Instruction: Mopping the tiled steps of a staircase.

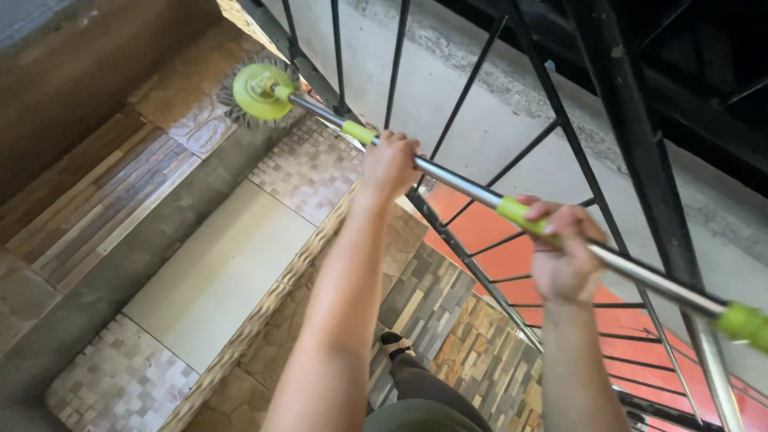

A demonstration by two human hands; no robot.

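Left hand (390,166) and right hand (565,250) both wrapped tight round mop handle (464,186), spaced apart for leverage, mop head (262,92) pressed on tiled step (188,100)

mop pole (472,190): end cut off at right edge | mop head (262,91): strands mostly hidden under green disc

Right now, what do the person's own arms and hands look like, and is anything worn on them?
Both forearms are bare up to the frame's bottom edge, with no sleeves showing. The left hand and right hand wear no gloves. No watch, bracelet or ring is visible on either from this view.
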